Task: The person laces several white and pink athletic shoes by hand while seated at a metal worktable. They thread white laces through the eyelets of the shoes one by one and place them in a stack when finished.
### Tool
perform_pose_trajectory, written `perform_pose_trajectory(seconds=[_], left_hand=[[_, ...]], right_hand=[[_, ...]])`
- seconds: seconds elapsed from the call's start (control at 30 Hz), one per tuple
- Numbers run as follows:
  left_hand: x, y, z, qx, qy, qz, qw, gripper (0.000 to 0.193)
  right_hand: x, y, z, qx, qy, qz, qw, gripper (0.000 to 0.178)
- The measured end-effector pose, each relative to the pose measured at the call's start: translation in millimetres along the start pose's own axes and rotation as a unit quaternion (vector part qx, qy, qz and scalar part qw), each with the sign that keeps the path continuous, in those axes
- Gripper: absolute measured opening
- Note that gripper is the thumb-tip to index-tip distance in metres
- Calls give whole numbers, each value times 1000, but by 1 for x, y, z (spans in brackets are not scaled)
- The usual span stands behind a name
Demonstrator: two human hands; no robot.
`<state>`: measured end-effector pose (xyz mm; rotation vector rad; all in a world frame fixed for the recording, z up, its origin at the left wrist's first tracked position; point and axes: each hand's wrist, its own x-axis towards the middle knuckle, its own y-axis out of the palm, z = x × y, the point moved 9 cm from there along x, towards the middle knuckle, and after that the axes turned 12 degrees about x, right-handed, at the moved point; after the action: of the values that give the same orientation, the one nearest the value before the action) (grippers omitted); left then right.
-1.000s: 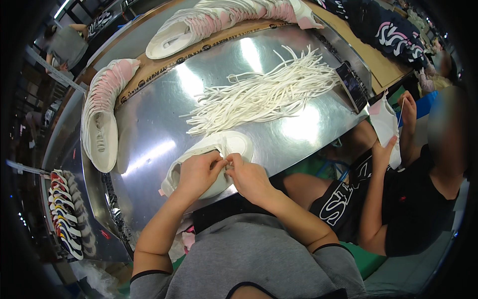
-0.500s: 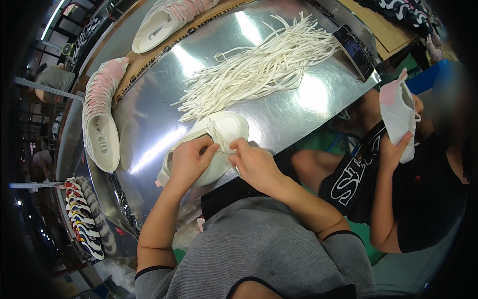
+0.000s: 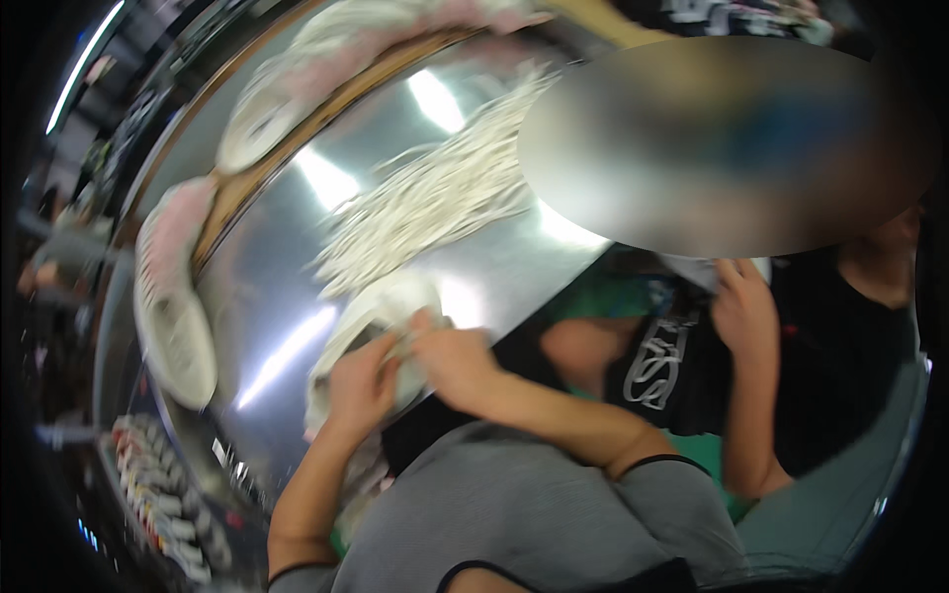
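Observation:
A white low-top shoe (image 3: 381,298) lies on the metal table in front of me, its toe pointing away and its heel toward my left arm. My left hand (image 3: 362,383) is closed in a pinch at the shoe's opening, by the lacing. Across from it, my right hand (image 3: 450,361) is closed over the lacing on the shoe's right side. Both seem to grip the white shoelace, though blur smears the strand itself. Beyond the toe, a heap of loose white laces (image 3: 425,198) stretches across the table (image 3: 267,287).
Rows of white and pink shoes (image 3: 176,306) line a brown-edged ledge at the left and far side. Colourful shoe parts (image 3: 158,484) stand at the lower left. To my right sits a co-worker in black (image 3: 820,366), one hand (image 3: 743,306) on a whitish piece.
The view has swung to the right and blurred. My hands remain at the shoe, their fingertips slightly farther apart. The co-worker's light-coloured shoe is now mostly hidden.

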<state>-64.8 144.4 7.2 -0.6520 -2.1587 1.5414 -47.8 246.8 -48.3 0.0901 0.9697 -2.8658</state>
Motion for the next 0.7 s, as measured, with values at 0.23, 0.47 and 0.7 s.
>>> perform_pose_trajectory(seconds=[0.23,0.47,0.7], left_hand=[[-22,-8,16,-74,53,-74,993,32],[-50,-35,20,77,126,-28,989,30],[-49,-37,10,-19,114,-72,991,29]], right_hand=[[24,36,14,62,-57,24,996,30],[-41,-99,-30,123,-29,-170,977,37],[10,-42,-9,307,-58,-81,946,60]])
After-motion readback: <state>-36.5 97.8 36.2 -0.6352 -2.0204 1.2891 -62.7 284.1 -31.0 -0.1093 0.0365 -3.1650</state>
